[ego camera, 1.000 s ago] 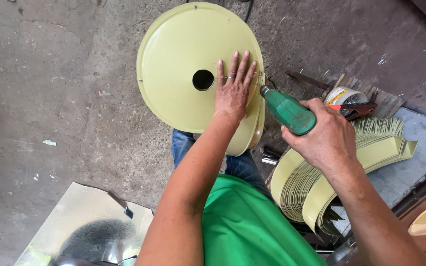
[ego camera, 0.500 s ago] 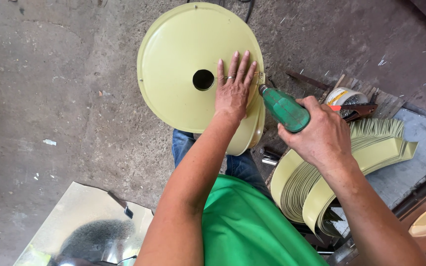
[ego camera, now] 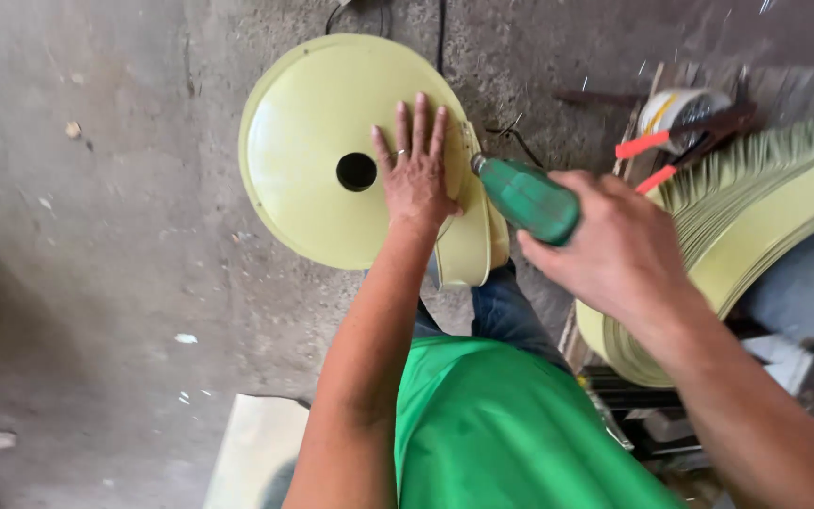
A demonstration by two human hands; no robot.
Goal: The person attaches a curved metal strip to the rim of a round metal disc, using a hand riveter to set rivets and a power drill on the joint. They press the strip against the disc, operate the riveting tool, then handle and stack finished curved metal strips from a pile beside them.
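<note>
I am pinning the disc [ego camera: 322, 160] flat and bringing the green tool [ego camera: 527, 198] to its rim.

My left hand [ego camera: 415, 170] is lying spread, palm down, just right of the disc's centre hole [ego camera: 357, 172], pressing the pale yellow disc over my knee above the concrete floor [ego camera: 96, 236]. My right hand [ego camera: 619, 250] is wrapped tight around the tool, right of the disc, its tip meeting the edge where a strip [ego camera: 478, 245] is curling down. I am judging this as the fastening or trimming step at the rim, though the tip is too small to tell which. The next move is calling for steady pressure and a slow turn of the disc. A stack of strips [ego camera: 756, 226] is waiting further right of the disc.
</note>
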